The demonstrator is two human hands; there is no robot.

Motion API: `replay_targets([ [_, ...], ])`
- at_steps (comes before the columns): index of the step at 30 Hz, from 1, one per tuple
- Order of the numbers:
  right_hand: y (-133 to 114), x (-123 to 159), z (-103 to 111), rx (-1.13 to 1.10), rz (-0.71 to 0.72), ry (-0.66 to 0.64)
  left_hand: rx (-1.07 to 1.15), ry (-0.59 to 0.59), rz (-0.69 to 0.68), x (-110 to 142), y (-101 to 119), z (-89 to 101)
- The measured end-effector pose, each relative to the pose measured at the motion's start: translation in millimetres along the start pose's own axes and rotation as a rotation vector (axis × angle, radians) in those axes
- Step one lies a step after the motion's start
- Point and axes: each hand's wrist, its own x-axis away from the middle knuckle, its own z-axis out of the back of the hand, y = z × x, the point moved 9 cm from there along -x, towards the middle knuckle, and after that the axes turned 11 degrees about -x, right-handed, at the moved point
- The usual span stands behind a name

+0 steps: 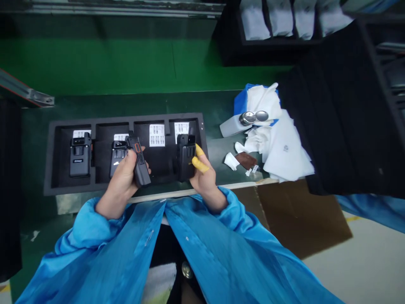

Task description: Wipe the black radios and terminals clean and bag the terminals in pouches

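Observation:
My left hand (122, 177) is closed round a black handheld device (141, 164) with an orange-ringed side button, tilted above the black foam tray (126, 120). My right hand (202, 173), with yellow finger cots on two fingers, grips the side of a second black handheld device (186, 154) at the tray's right-hand compartment; whether that device rests on the tray floor I cannot tell. A similar device with a clip (80, 158) lies in the left compartment. Another device (117, 157) sits in the second compartment, partly hidden by my left hand. White printed labels (157, 135) show in the compartments.
To the right are a blue box (240, 101) of white cloths, a plastic bottle with a metal cap (234, 126), and a brown cloth piece (246, 160). A large black tray (341, 114) stands at far right. A co-worker's blue sleeve (373, 209) shows below it.

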Motion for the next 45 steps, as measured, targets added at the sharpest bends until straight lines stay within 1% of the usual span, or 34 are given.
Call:
replay_targets([
  [1, 4, 0, -6, -0.125, -0.136, -0.019, 0.057, -0.031, 0.048, 2, -1, -3.1],
  [3, 10, 5, -17, -0.361, -0.374, -0.020, 0.153, -0.115, 0.073, 7, 3, -11.0],
  [5, 12, 10, -24, -0.542, -0.521, 0.024, 0.205, -0.257, 0.050, 14, 10, -22.4],
  [7, 13, 14, -28, -0.644, -0.592, 0.056, 0.211, -0.410, 0.030, 20, 16, -33.0],
  [8, 13, 14, -30, -0.671, -0.608, 0.061, 0.200, -0.466, 0.021, 22, 17, -36.4],
  [10, 13, 14, -33, -0.696, -0.613, 0.057, 0.155, -0.527, 0.004, 24, 16, -39.4],
  [12, 14, 13, -35, -0.697, -0.610, 0.043, 0.089, -0.532, -0.038, 22, 15, -39.2],
  [16, 17, 11, -35, -0.674, -0.608, 0.025, -0.053, -0.461, -0.163, 14, 12, -36.0],
  [18, 21, 11, -34, -0.662, -0.618, 0.035, -0.128, -0.432, -0.200, 11, 8, -34.9],
  [22, 25, 11, -28, -0.622, -0.610, 0.056, -0.239, -0.401, -0.194, 10, 0, -32.8],
  [25, 28, 11, -25, -0.606, -0.609, 0.049, -0.266, -0.382, -0.171, 12, -1, -31.7],
  [29, 28, 9, -25, -0.594, -0.580, -0.016, -0.250, -0.367, -0.175, 13, 3, -30.7],
  [32, 28, 9, -25, -0.576, -0.549, -0.050, -0.241, -0.356, -0.169, 12, 2, -28.1],
  [36, 26, 6, -24, -0.481, -0.485, -0.071, -0.238, -0.326, -0.167, 8, 0, -27.6],
  [38, 18, -5, -13, -0.390, -0.364, -0.014, -0.190, -0.311, -0.194, 5, 4, -32.9],
  [40, 3, -23, 3, -0.272, -0.176, 0.082, -0.109, -0.304, -0.230, -2, 11, -41.7],
  [42, -15, -43, 17, -0.136, 0.015, 0.152, -0.047, -0.293, -0.244, -14, 17, -50.7],
  [43, -22, -53, 20, -0.065, 0.084, 0.161, -0.031, -0.279, -0.245, -21, 19, -53.7],
  [45, -29, -73, 22, 0.064, 0.149, 0.137, -0.029, -0.228, -0.258, -37, 22, -55.4],
])
